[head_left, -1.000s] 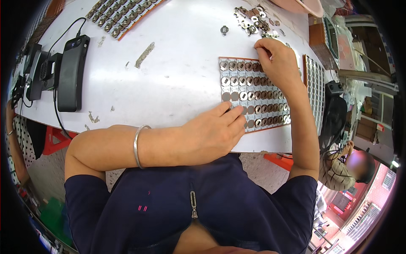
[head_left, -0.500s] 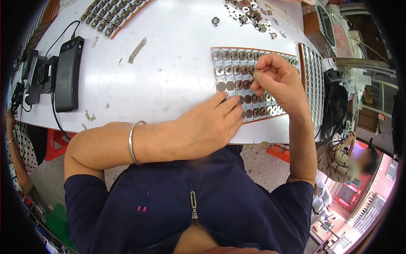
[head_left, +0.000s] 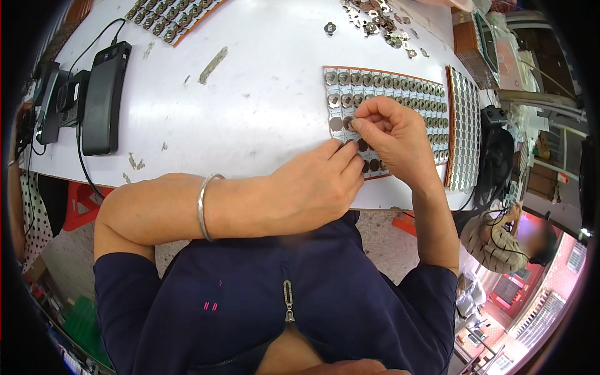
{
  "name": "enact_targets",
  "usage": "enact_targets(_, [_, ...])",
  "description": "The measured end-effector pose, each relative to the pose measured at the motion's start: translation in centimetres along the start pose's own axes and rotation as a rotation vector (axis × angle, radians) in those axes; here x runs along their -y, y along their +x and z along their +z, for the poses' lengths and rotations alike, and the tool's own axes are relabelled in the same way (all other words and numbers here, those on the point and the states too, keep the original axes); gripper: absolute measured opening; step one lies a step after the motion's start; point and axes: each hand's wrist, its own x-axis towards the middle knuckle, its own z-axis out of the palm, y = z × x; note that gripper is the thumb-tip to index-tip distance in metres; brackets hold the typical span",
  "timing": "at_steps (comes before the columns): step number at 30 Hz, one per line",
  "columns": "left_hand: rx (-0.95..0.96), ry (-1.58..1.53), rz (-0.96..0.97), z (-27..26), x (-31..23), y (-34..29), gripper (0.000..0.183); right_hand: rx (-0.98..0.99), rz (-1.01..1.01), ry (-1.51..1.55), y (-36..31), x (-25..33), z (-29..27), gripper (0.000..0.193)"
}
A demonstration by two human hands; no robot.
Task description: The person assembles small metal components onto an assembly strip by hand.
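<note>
A board of small round metal discs (head_left: 387,82) set in rows lies in front of me, with an orange-brown edge. Many discs carry a shaped metal piece on top; a few at its left side, such as a plain dark disc (head_left: 336,124), look bare. My right hand (head_left: 395,134) is over the board's left part, thumb and forefinger pinched at a disc in the third row, on a small metal piece mostly hidden by the fingertips. My left hand (head_left: 319,181) lies palm down at the near left corner, its fingers stretched onto the lower discs.
Loose metal pieces (head_left: 387,28) are heaped at the back right, one single piece (head_left: 330,28) apart. A second filled board (head_left: 169,15) lies far left, another board (head_left: 464,125) at right. A black power bank (head_left: 107,100) with cables stands left. Other people sit on both sides.
My right hand has moved left and slightly down, from above the board to a disc in the third row. The left hand stays at the corner. The view has shifted slightly.
</note>
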Motion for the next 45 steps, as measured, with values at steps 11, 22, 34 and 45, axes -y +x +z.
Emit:
enact_targets(11, [0.001, 0.001, -0.007, 0.2, -0.1, 0.0, 0.034, -0.195, -0.305, -0.369, -0.7, -0.3, 1.1, 0.011])
enact_targets(22, [0.012, 0.053, 0.019, 0.2, -0.1, 0.0, 0.036, -0.335, -0.432, -0.421, -1.6, -1.6, 2.4, 0.017])
enact_targets(34, [-0.055, 0.052, 0.051, 0.2, 0.2, -0.2, 0.029, -0.320, -0.496, -0.370, 6.6, 1.1, 0.2, 0.018])
enact_targets(45, [-0.042, 0.003, 0.039, 0.2, 0.2, -0.3, 0.027, -0.243, -0.315, -0.526, 12.7, 2.4, 1.2, 0.031])
